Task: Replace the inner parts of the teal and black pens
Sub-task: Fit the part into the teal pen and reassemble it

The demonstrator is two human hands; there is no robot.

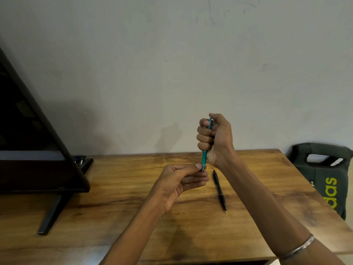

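Nearest the camera, a thin metal bangle (298,249) circles the right forearm, and both bare arms reach forward over the wooden table (118,203). The left hand (179,185) is loosely cupped, its thumb and forefinger pinched on the lower tip of the teal pen (204,156); whether they grip the nose cone itself or only touch it cannot be told. Directly above that pinch, the right hand (214,139) is closed in a full fist around the pen's barrel, holding it nearly upright, tip down, with the top end poking out above the curled fingers.

Just right of and below the pinch, the black pen (220,191) lies flat on the table, untouched, with its point toward the camera.

The step in hand looks like unscrewing the teal pen's tip section to free the refill. To do it well, the right fist should keep the barrel from turning while the left fingers twist only the tip, staying in line with the pen's axis. The cupped left palm beneath is well placed to catch a spring or refill if one drops out.

Farther off to the left stands a dark monitor (34,150) on its stand; far right of the grip a dark bag (324,178) sits beside the table; a pale wall (172,54) closes the scene.
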